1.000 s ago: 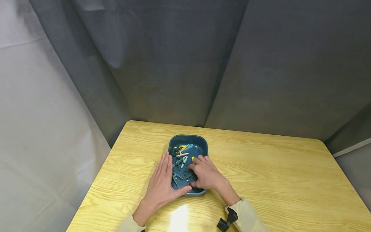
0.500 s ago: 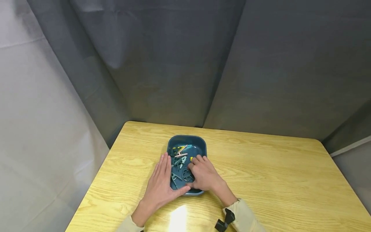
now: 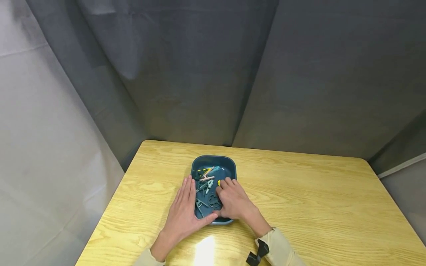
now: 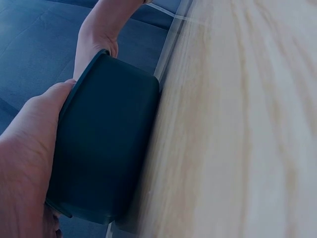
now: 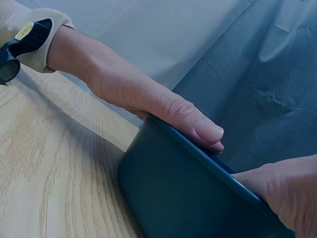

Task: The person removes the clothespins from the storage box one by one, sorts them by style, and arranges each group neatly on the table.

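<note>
A dark blue plastic bin point(image 3: 229, 166) stands on the table with several small clips inside. My left hand point(image 3: 183, 214) lies along its left side, fingers straight and together, thumb stretched across the near rim. My right hand point(image 3: 235, 199) reaches over the right side, its thumb and bent fingers down in the bin; the fingertips are partly hidden. A round dark green clip point(image 3: 214, 200) lies between that thumb and forefinger, and a yellow piece point(image 3: 219, 182) shows by the knuckles. Pale pink clips point(image 3: 208, 178), a light green one point(image 3: 209, 183) and a dark green clip point(image 3: 199, 204) lie nearer the left hand.
The wooden table point(image 3: 299, 192) extends well to the right of the bin. Grey curtains point(image 3: 199, 74) hang behind its far edge, and a pale sheet point(image 3: 50, 147) hangs at the left. A black strap mount point(image 3: 257, 253) sits on the right sleeve.
The head view has shifted slightly, so the scene sits a little further left. The right thumb has edged left inside the bin, and more of the round clip shows. The left hand keeps its place.
</note>
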A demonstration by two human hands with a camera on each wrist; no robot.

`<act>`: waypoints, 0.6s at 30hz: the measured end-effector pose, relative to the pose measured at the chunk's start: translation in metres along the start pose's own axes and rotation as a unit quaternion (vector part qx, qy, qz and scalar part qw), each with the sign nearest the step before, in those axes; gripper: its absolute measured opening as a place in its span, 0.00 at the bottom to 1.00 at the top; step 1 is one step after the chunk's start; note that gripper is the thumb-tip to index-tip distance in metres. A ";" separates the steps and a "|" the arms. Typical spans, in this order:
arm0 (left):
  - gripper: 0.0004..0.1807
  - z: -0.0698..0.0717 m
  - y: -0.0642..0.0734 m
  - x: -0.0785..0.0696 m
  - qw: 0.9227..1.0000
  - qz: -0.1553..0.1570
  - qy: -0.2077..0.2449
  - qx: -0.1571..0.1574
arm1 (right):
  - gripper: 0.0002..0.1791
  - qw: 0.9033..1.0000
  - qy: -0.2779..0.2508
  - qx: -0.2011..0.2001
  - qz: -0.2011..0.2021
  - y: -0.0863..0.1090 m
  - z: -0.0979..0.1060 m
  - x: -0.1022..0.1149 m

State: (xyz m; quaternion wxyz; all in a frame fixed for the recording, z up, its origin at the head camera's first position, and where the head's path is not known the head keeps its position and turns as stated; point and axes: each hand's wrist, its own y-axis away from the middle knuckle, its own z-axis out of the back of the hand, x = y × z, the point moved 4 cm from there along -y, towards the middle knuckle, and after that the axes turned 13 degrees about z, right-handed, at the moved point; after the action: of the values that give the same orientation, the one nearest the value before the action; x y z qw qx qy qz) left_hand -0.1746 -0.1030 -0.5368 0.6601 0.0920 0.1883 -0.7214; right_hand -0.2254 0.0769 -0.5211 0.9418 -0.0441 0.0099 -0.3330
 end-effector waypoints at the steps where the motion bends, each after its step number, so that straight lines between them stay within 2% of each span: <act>1: 0.71 0.000 0.001 0.000 1.000 -0.001 0.000 0.000 | 0.36 1.000 -0.002 -0.002 0.001 0.000 0.000 0.000; 11: 0.71 -0.002 0.007 0.007 1.000 0.005 -0.002 0.002 | 0.35 0.998 -0.039 -0.044 0.004 -0.002 -0.005 0.003; 18: 0.71 -0.002 0.005 0.010 1.000 -0.006 -0.013 -0.025 | 0.36 0.997 -0.048 -0.061 0.009 -0.005 -0.009 0.002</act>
State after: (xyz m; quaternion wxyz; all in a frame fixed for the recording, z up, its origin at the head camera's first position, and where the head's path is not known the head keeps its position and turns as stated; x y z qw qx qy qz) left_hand -0.1712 -0.1120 -0.5430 0.6603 0.0651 0.1978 -0.7215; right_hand -0.2280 0.0709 -0.5301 0.9397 -0.1175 -0.0149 -0.3207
